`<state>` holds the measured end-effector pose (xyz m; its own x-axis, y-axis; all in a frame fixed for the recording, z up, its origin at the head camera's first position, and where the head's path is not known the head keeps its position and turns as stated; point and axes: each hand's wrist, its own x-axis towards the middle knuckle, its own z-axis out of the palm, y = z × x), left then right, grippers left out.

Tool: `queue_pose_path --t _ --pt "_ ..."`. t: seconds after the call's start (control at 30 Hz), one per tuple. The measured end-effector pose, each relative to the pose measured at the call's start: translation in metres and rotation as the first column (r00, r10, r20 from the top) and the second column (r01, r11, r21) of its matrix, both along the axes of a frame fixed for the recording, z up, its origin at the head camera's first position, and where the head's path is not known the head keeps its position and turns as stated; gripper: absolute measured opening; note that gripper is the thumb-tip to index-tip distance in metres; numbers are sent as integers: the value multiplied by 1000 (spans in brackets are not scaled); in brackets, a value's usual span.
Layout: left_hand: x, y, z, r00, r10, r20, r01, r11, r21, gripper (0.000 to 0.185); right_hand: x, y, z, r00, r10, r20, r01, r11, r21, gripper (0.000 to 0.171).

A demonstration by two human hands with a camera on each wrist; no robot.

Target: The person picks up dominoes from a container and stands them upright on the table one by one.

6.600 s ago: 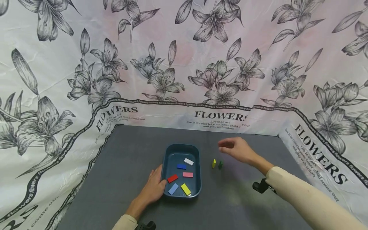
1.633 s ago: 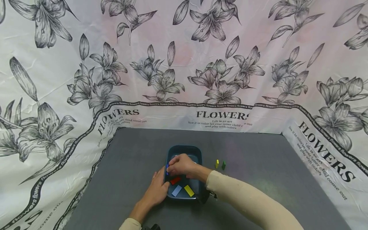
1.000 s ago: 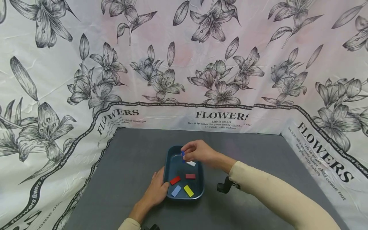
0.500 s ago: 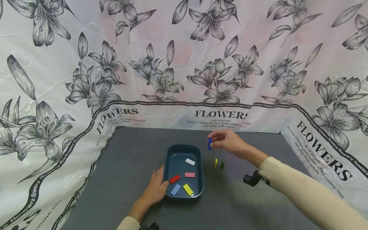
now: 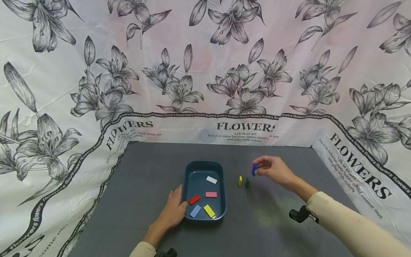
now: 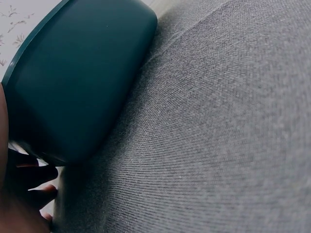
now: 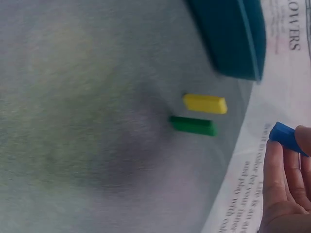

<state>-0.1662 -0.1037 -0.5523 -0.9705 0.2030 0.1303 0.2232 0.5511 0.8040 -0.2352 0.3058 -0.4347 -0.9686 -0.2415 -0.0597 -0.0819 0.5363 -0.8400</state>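
Observation:
Between the thumb and fingertips of my right hand is a small blue block, pinched upright above the table. The right wrist view shows the same blue block at the fingertips. Just left of that hand a yellow block and a green block stand on end, side by side with a gap. My left hand holds the near left side of a dark teal tray, thumb at the rim and fingers along the outer wall. Inside lie white, pink, red, light blue and yellow blocks.
A dark grey cloth covers the table. White flower-printed fabric rises at the back and both sides. Each wrist wears a black camera mount, such as the right one.
My right hand took the blue block out of the tray, lifted it and carried it right, past the two standing blocks; it is now slightly lower. The left hand stays at the tray.

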Motion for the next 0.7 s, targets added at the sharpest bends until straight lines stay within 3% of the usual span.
queue_pose_path --t 0.37,0.7 --pt "-1 -1 -4 1000 5 11 -5 1000 -5 71 0 11 -46 998 -56 -43 57 998 28 28" --pt "-1 1 -1 1000 7 6 -7 1000 -2 70 -2 12 -74 994 -39 -100 48 996 82 23"
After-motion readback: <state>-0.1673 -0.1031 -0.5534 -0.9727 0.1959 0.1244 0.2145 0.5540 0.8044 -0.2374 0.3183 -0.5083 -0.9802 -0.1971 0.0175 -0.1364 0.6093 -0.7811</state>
